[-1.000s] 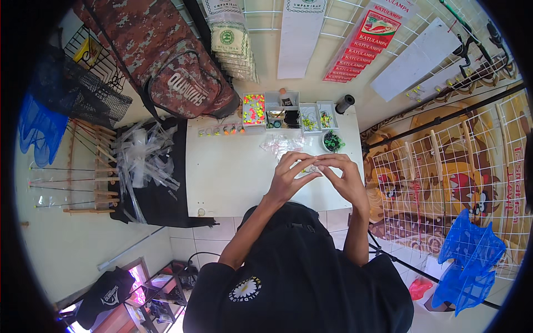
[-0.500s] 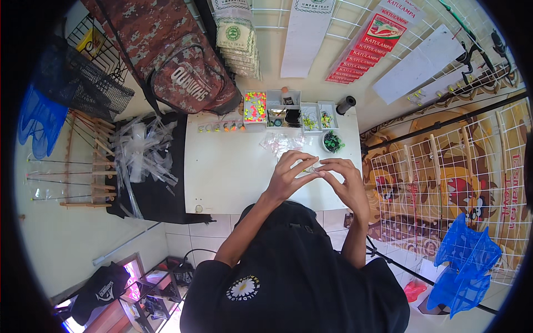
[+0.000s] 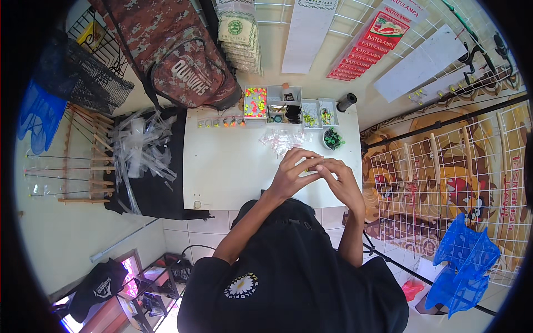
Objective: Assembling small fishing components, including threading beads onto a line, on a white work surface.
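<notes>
two hands [image 3: 288,176] [image 3: 342,186], box [image 3: 255,121] of bright bits [image 3: 255,102]

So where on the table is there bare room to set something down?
Widest: the table's left half, between the black cloth, lure row and left hand. A narrower patch lies between the plant and right hand. Crowded: the back edge, with the trays, and the small bags before them.
</notes>
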`<action>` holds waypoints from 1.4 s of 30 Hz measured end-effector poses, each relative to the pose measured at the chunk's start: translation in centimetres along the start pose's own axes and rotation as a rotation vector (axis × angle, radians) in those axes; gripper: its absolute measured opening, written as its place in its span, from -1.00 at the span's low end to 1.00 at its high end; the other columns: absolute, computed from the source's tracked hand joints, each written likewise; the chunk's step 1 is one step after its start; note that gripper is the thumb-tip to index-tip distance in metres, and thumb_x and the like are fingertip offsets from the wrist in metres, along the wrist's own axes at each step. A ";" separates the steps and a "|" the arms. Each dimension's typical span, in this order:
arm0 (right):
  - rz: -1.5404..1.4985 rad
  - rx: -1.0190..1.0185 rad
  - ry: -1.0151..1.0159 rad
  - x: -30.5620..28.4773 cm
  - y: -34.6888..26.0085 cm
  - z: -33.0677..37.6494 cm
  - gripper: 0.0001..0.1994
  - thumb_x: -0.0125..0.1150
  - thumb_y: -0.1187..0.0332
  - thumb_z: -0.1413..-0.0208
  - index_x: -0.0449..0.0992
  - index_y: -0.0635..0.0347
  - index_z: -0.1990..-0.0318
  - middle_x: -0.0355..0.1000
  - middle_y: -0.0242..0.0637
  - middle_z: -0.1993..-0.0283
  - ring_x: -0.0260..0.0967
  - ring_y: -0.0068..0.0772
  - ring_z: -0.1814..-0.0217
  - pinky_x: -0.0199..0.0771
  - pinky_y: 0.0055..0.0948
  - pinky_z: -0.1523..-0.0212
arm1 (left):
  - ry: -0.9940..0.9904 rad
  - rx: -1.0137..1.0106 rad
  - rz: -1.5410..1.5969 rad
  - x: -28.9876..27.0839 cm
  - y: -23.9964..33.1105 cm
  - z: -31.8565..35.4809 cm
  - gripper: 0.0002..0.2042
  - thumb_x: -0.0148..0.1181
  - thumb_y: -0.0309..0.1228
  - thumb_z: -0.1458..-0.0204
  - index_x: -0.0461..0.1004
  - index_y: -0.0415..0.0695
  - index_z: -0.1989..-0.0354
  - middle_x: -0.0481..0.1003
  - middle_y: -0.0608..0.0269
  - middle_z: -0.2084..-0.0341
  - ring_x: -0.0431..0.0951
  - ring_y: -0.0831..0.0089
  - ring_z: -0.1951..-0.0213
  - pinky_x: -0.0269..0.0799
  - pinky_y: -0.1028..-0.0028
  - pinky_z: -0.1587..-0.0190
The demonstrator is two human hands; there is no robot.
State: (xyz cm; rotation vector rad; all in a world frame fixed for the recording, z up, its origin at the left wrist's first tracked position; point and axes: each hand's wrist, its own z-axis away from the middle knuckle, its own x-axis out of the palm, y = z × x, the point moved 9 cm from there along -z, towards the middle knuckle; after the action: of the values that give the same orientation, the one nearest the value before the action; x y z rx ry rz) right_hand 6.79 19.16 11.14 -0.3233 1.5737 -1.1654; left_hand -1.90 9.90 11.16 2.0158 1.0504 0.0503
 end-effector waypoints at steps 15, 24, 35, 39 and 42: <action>-0.184 -0.004 0.056 -0.6 1.7 0.0 -0.76 0.11 0.28 -0.23 0.61 0.25 0.18 0.50 -0.13 0.03 0.42 -0.18 -0.02 0.36 -0.31 -0.03 | -0.098 -0.860 1.031 4.5 -6.3 4.3 -0.82 0.21 -0.46 -0.13 0.54 -0.32 0.17 0.58 0.14 0.32 0.54 0.48 0.34 0.49 0.44 0.26; -0.003 -0.044 0.069 -0.8 0.2 -0.1 -0.82 0.27 0.34 -0.10 0.64 0.21 0.21 0.50 -0.15 0.00 0.45 -0.24 -0.01 0.40 -0.33 0.02 | -0.036 -0.866 1.042 4.3 -6.8 4.5 -0.84 0.18 -0.45 -0.15 0.54 -0.31 0.25 0.58 0.13 0.38 0.54 0.48 0.38 0.48 0.46 0.33; -0.235 0.040 0.392 -1.7 2.0 0.6 -0.86 0.39 0.41 0.05 0.67 0.18 0.30 0.60 -0.28 0.28 0.51 -0.43 0.19 0.48 -0.41 0.13 | 0.086 -0.907 1.013 4.5 -7.3 5.2 -0.82 0.17 -0.41 -0.17 0.51 -0.31 0.22 0.57 0.12 0.36 0.56 0.46 0.41 0.45 0.49 0.39; -0.280 0.123 0.331 -1.0 3.8 0.4 -0.85 0.38 0.40 0.03 0.65 0.22 0.29 0.59 -0.29 0.32 0.51 -0.48 0.26 0.47 -0.44 0.13 | 0.121 -0.921 1.047 4.6 -7.3 5.5 -0.83 0.16 -0.41 -0.18 0.49 -0.29 0.21 0.57 0.14 0.35 0.56 0.45 0.41 0.44 0.49 0.38; -0.291 0.102 0.313 -1.1 3.8 0.2 -0.85 0.36 0.38 0.00 0.64 0.24 0.28 0.59 -0.29 0.33 0.50 -0.50 0.28 0.47 -0.45 0.13 | 0.133 -0.929 1.072 4.8 -7.3 5.5 -0.85 0.14 -0.43 -0.19 0.48 -0.28 0.20 0.56 0.15 0.34 0.56 0.45 0.40 0.45 0.48 0.36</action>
State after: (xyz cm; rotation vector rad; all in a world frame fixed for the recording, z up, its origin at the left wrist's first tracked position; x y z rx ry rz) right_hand 8.68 21.67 8.70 -0.3211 1.7694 -1.5767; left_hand -1.45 11.74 0.98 1.4556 -0.1402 1.0317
